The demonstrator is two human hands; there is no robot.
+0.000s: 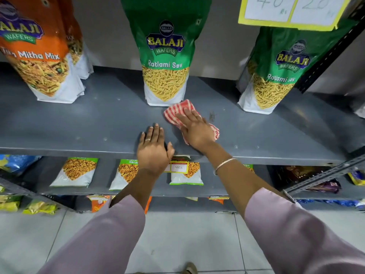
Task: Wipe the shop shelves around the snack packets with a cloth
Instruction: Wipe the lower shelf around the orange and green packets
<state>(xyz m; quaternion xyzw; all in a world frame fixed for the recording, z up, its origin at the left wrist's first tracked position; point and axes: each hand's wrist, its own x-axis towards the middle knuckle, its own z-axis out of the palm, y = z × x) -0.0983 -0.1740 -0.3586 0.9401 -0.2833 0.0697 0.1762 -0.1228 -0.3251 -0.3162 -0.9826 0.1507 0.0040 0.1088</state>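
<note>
A red-and-white checked cloth [178, 110] lies on the grey metal shelf [88, 123], just in front of the middle green Ratlami Sev packet [166, 56]. My right hand [194, 128] presses flat on the cloth, fingers pointing toward that packet. My left hand [153, 149] rests flat on the shelf's front edge, left of the cloth, holding nothing. An orange Mitha Mix packet [37, 52] stands at the left and a second green Ratlami Sev packet [276, 72] at the right.
A dark smudge [212, 115] marks the shelf right of the cloth. Yellow price cards [292, 10] hang above right. A slotted upright [325, 54] bounds the right side. Lower shelves hold several small snack packets [77, 172]. Tiled floor [187, 244] lies below.
</note>
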